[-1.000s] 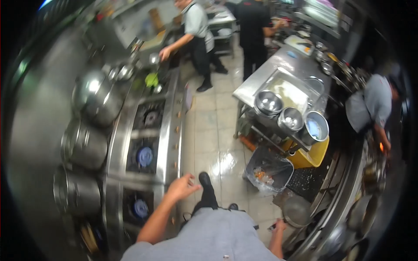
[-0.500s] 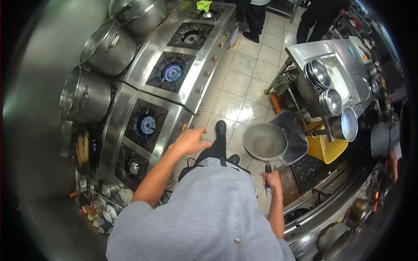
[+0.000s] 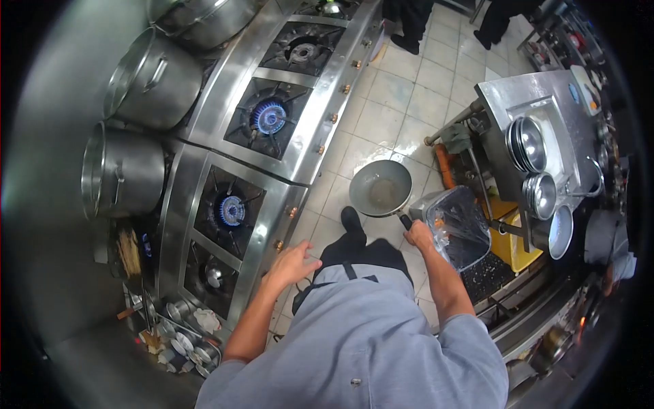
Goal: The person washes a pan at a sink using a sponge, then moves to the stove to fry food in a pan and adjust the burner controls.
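Observation:
My right hand [image 3: 419, 235] is wrapped round the black handle of a grey frying pan [image 3: 381, 189], which hangs over the tiled floor in front of my feet. The pan holds no food that I can make out. My left hand [image 3: 289, 266] is empty, its fingers apart, beside the front edge of the stove [image 3: 262, 175]. Two blue flames burn on the stove, on a nearer burner [image 3: 232, 210] and on a farther burner [image 3: 270, 117].
Large steel pots [image 3: 124, 170] line the stove's left side. To the right stand a steel table [image 3: 531, 92] with stacked bowls [image 3: 528, 144], a lined bin [image 3: 458, 228] and a yellow container [image 3: 512, 244]. Legs of other people [image 3: 413, 24] show at the top.
The pan in my right hand has swung forward and left, nearer the stove, uncovering the bin. The green cloth on the far burner has left the view. My left hand stays empty.

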Tool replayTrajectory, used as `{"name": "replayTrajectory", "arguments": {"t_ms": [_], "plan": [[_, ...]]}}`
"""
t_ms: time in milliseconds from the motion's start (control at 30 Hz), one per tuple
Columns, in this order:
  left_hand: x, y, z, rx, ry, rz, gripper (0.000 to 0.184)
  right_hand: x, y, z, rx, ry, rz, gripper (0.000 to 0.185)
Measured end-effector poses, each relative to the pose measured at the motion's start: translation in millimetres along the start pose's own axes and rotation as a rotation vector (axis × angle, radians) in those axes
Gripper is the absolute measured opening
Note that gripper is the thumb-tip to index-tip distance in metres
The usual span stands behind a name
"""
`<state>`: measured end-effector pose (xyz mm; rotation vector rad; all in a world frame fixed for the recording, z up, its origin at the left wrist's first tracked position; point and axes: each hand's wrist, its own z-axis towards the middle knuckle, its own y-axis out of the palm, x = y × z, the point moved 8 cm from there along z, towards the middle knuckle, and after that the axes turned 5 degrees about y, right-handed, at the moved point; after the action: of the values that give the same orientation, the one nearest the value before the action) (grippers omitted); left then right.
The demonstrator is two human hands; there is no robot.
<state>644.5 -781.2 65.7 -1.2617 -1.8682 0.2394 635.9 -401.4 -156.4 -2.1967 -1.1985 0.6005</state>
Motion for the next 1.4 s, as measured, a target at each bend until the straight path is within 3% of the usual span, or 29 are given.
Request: {"name": "replayTrajectory", "arguments": {"t_ms": [200, 267, 333, 467, 533, 600, 800, 933, 1000, 1067, 1133, 1200, 1300, 1400], "plan": [[-1.3, -4.7, 29.6, -0.065, -0.116, -0.022, 0.052, -55.1, -8.1, 95.2, -0.121, -0.018, -0.147, 0.037], [-13.1, 7.0, 50.6, -0.005, -0.176, -0.34, 0.049, -72.4, 19.1, 153.6, -0.115, -0.124, -0.133, 0.039], [-26.7, 24.8, 71.8, 0.091, -0.293, -0.454, 0.045, -84.6, 54.0, 214.6, -0.139, -0.195, -0.121, 0.037], [-67.4, 96.9, 101.5, 0.19, -0.364, -0.617, 0.04, -148.9, 108.9, 305.7, -0.057, -0.496, 0.052, 0.033], [-73.1, 112.8, 113.9, 0.179, -0.409, -0.695, 0.039, -194.5, 129.7, 341.7, -0.107, -0.532, 0.041, 0.028], [-84.1, 124.0, 129.2, 0.195, -0.442, -0.705, 0.039, -233.5, 135.3, 372.4, -0.042, -0.525, 0.221, 0.025], [-107.8, 140.9, 144.7, 0.202, -0.589, -0.743, 0.039, -341.9, 152.2, 415.6, -0.021, -0.572, 0.314, 0.026], [-118.5, 148.2, 146.0, 0.262, -0.541, -0.73, 0.037, -387.2, 162.8, 414.0, -0.017, -0.721, 0.237, 0.029], [-116.9, 151.8, 147.0, 0.188, -0.61, -0.726, 0.034, -402.6, 190.0, 409.9, -0.165, -0.867, 0.126, 0.032], [-108.8, 144.6, 148.1, 0.155, -0.608, -0.72, 0.035, -398.9, 201.6, 407.2, -0.219, -0.865, 0.151, 0.039], [-99.2, 135.9, 150.5, 0.127, -0.586, -0.717, 0.036, -384.3, 185.0, 387.2, -0.236, -0.851, 0.381, 0.048], [-91.4, 127.5, 147.8, 0.107, -0.565, -0.717, 0.038, -358.6, 176.3, 369.8, -0.221, -0.816, 0.268, 0.052], [-90.5, 116.6, 141.5, 0.149, -0.416, -0.667, 0.045, -290.0, 158.5, 336.1, -0.216, -0.693, 0.176, 0.058], [-51.2, 72.7, 143.9, 0.185, -0.282, -0.651, 0.05, -179.4, 142.8, 310.4, -0.104, -0.667, 0.267, 0.048]]}}
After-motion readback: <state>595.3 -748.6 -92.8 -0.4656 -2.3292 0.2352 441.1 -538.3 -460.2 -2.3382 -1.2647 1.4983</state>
